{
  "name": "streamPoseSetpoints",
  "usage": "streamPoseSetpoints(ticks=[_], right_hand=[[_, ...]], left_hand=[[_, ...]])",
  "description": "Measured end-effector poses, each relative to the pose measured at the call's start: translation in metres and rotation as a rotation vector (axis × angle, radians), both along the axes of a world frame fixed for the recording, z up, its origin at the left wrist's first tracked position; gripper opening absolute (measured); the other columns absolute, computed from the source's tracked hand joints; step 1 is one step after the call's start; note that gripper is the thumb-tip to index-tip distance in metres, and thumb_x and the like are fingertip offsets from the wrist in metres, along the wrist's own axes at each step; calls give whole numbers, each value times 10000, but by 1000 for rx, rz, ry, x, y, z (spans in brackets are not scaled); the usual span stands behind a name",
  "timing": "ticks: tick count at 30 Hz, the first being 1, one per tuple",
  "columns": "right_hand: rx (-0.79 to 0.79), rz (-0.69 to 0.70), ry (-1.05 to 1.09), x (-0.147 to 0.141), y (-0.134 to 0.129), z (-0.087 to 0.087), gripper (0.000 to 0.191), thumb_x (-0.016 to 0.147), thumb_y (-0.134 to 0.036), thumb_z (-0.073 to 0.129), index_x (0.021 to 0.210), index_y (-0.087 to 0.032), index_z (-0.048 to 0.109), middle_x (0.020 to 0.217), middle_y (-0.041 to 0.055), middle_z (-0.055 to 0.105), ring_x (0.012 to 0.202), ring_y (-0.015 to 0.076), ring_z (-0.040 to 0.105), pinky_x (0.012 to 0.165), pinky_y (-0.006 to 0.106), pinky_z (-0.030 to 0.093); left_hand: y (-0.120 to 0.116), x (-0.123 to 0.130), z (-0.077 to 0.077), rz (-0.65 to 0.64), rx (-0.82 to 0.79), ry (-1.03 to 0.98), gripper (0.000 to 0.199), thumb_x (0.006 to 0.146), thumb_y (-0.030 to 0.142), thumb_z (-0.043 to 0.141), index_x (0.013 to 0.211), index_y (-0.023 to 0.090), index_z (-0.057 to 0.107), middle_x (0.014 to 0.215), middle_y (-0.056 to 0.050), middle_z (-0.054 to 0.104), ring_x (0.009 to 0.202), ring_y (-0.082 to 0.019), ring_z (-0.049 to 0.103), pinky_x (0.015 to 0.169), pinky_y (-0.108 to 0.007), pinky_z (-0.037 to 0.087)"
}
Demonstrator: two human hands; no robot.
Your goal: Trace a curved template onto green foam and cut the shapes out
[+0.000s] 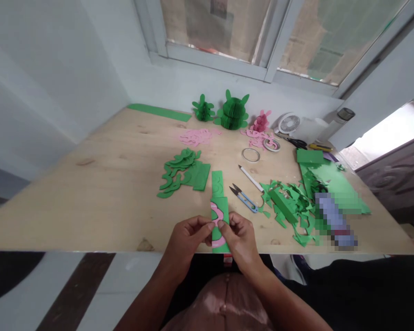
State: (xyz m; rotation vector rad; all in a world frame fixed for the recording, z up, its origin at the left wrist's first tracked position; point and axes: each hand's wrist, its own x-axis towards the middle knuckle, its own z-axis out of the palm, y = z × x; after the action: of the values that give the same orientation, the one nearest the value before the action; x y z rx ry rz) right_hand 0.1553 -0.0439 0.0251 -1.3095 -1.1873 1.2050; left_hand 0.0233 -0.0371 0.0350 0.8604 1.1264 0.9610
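Observation:
My left hand (193, 234) and my right hand (240, 234) pinch a green paper strip (221, 248) from both sides at the table's front edge. A curved pink paper cutout (216, 210) lies on top of it, with both thumbs pressing over it. Just beyond, a narrower green paper strip (217, 180) with curved outlines lies on the table. Blue-handled thread snips (244, 198) rest to the right of my hands, blades pointing away. Above them lies a white pen (250, 178). Left of the strip is a pile of green paper cutouts (179, 172).
Green paper scraps (290, 207) spread over the right side, beside a blurred bluish object (335, 220). Green and pink paper figures (232, 112) stand along the wall. Nearby are pink cutouts (196, 136), a tape roll (250, 155), a small fan (289, 123) and a bottle (338, 123).

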Motion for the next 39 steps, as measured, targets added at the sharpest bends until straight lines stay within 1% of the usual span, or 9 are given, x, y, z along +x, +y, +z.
streamPoseSetpoints(ticks=[9,14,22,26,30,39], right_hand=[[-13,8,15,0,0,-2,265,789,-379,590,624,-180,533,548,-44,436,494,99,362,475,236,306],[-15,-19,-12,-2,0,-3,289,773,-407,608,604,-180,549,518,-41,442,489,104,385,450,228,299],[-10,-13,-2,-3,1,-5,297,775,-398,605,589,-176,540,514,-43,438,480,96,377,445,222,294],[-30,-1,-15,-3,1,-3,300,775,-416,603,610,-174,541,519,-43,434,488,97,377,448,219,292],[-27,-4,-11,-3,1,-4,304,779,-420,594,609,-177,527,531,-41,429,488,97,365,450,225,286],[-15,17,-6,-2,0,-5,279,791,-385,580,619,-180,499,547,-48,405,501,95,338,474,232,284]], left_hand=[[-1,0,-1,15,-28,-53,170,664,314,702,632,152,661,593,-4,610,567,-127,533,572,-240,458],[-1,-1,-1,22,-24,-52,148,675,291,698,632,154,666,588,4,611,562,-116,528,574,-229,453],[0,-2,0,35,-16,-39,152,671,287,690,618,147,660,561,8,595,545,-116,515,554,-228,447],[0,-2,-3,32,4,-42,156,682,279,678,607,145,653,544,16,583,536,-104,503,546,-213,435],[0,-3,-6,36,-12,-54,160,680,283,685,609,143,653,562,11,590,550,-108,507,557,-222,446],[-1,-2,-3,33,-20,-62,159,671,287,693,617,141,660,572,1,601,559,-113,516,566,-231,453]])
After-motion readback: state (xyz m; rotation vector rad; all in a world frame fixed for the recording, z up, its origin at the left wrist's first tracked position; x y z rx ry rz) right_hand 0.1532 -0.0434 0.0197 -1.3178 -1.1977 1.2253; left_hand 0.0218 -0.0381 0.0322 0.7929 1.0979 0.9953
